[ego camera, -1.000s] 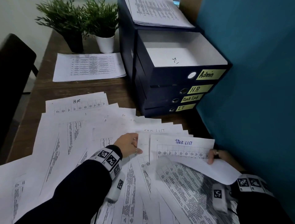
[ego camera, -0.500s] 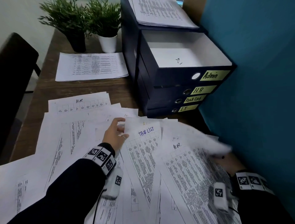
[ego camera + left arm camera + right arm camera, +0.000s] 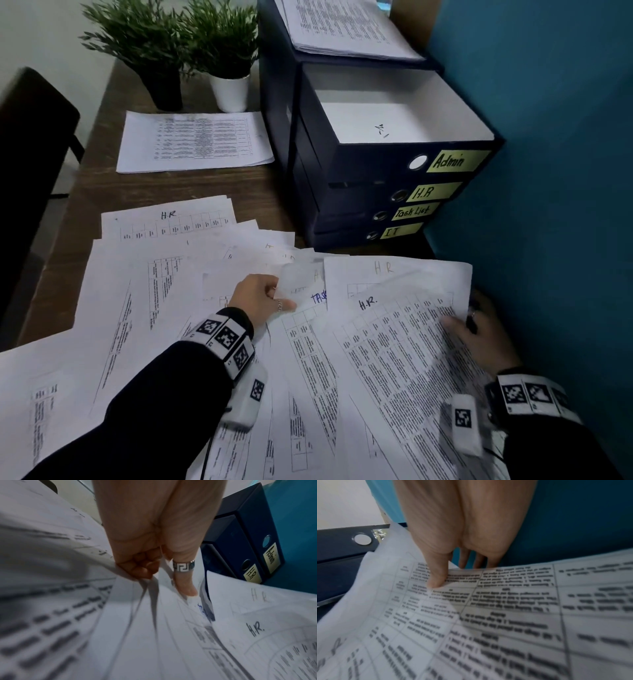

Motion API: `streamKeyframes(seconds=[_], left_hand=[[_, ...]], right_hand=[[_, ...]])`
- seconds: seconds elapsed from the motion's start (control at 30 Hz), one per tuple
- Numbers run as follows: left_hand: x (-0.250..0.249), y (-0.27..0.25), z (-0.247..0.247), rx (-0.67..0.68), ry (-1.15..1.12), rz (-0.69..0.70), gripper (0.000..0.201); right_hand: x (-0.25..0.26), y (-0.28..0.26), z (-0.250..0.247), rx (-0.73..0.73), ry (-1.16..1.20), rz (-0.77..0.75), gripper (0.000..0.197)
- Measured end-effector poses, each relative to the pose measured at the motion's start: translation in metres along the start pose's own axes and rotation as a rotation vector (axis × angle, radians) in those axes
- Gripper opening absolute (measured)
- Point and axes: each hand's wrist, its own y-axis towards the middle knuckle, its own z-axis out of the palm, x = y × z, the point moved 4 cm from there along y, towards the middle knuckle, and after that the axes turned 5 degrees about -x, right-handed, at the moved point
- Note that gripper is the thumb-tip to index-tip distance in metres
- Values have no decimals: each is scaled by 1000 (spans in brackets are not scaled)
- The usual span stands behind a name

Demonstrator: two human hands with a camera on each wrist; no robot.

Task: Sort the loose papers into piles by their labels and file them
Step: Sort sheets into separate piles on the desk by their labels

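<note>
Thin white printed paper is what both hands are dealing with, so my judgement is that each sheet is behaving as light, limp and slippery against its neighbours: it is bending wherever it is lifted, creasing easily under a hard pinch, and tending to drag the sheet below along with it. An edge or a corner near the handwritten label looks like the sensible place to take hold, with the thumb on top and fingers underneath.

The loose white printed sheets [image 3: 178, 308] are lying fanned and overlapping across the brown wooden desk [image 3: 191, 185], in front of the stack of dark blue box files with yellow labels [image 3: 394, 192], whose top box is standing open.

The left hand [image 3: 255, 299] is gripping a gathered fold of sheets; in the left wrist view its curled fingers [image 3: 139, 566] are bunching paper while the ringed thumb is pressing down beside the blue "Task" heading.

The right hand [image 3: 486, 334] is pinching the right edge of the white sheet marked "H.R." [image 3: 394, 342]: the thumb [image 3: 436, 577] is lying on the printed face, the other fingers are going behind the edge, and the sheet is curving up off the pile towards the teal wall [image 3: 555, 171].
</note>
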Motion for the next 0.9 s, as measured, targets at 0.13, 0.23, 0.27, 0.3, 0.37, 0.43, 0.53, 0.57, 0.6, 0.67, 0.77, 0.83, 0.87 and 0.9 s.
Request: streamKeyframes(seconds=[0.13,0.23,0.27,0.3,0.37,0.43,0.53,0.57,0.6,0.67,0.77,0.83,0.87,0.9], left_hand=[[3,0,9,15,-95,-58,39],[4,-7,23,35,-277,-116,36],[2,-11,28,54,-286,-114,34],[2,-14,33,89,-265,-98,40],[1,-17,39,166,-76,-46,49],[-2,-20,37,215,208,22,38],[-6,-18,31,222,337,112,54],[-8,-18,27,195,315,114,54],[-9,-20,23,178,294,113,51],[-12,-27,21,228,341,167,49],[-22,-43,32,385,445,313,58],[-22,-52,44,496,543,351,67],[-22,-56,50,548,598,389,77],[-21,-59,57,590,633,425,90]], right_hand=[[20,-7,-5,-79,60,-114,29],[21,-7,-3,-46,-21,-98,25],[19,-5,-1,-23,-39,-66,21],[16,-4,2,17,-37,-22,19],[8,-2,11,136,-59,81,21],[-1,-1,18,211,-121,161,26],[-8,0,21,239,-136,236,29],[-8,1,22,249,-135,244,29],[-8,2,22,262,-145,242,27],[-6,2,21,284,-175,237,24],[-3,3,21,295,-186,243,23],[-3,4,22,306,-176,243,24],[-4,5,23,308,-173,241,25],[-5,6,24,306,-169,247,26]])
